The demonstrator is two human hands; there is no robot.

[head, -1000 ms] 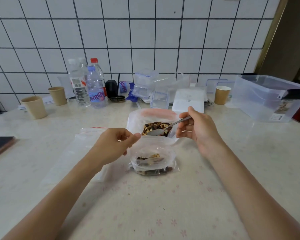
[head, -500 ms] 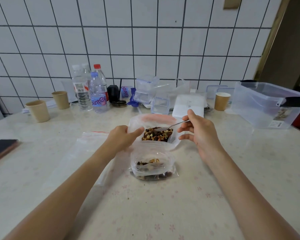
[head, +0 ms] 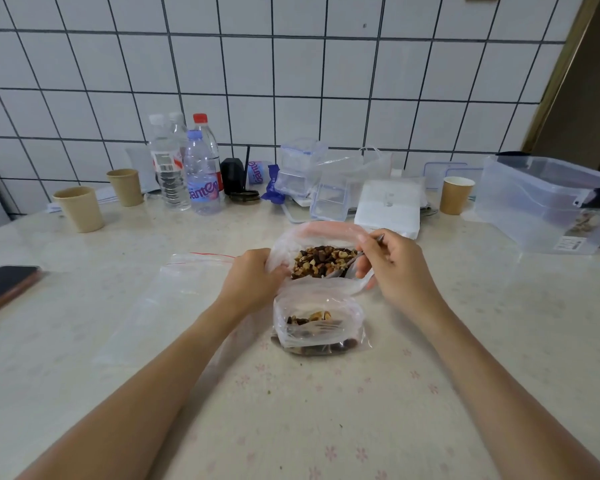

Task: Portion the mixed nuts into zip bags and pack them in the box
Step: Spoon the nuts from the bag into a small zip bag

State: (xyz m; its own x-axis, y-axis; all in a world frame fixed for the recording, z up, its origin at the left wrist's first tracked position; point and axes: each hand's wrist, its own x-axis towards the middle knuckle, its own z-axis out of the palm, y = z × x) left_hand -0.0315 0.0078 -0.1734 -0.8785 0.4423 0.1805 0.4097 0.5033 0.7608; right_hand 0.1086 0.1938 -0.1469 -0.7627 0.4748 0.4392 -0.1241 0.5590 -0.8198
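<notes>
Mixed nuts (head: 323, 260) fill a big open plastic bag (head: 321, 232) at the middle of the table (head: 326, 427), with a small zip bag (head: 321, 322) holding a few nuts just in front of it. Left hand (head: 248, 284) grips the big bag's left rim with curled fingers. Right hand (head: 394, 268) pinches a metal spoon (head: 355, 263) dipped into the nuts; the clear box (head: 548, 202) sits far right.

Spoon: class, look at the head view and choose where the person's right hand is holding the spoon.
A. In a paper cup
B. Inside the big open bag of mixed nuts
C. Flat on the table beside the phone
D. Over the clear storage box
B: the right hand grips the spoon, whose bowl dips among the mixed nuts in the big open bag.
</notes>
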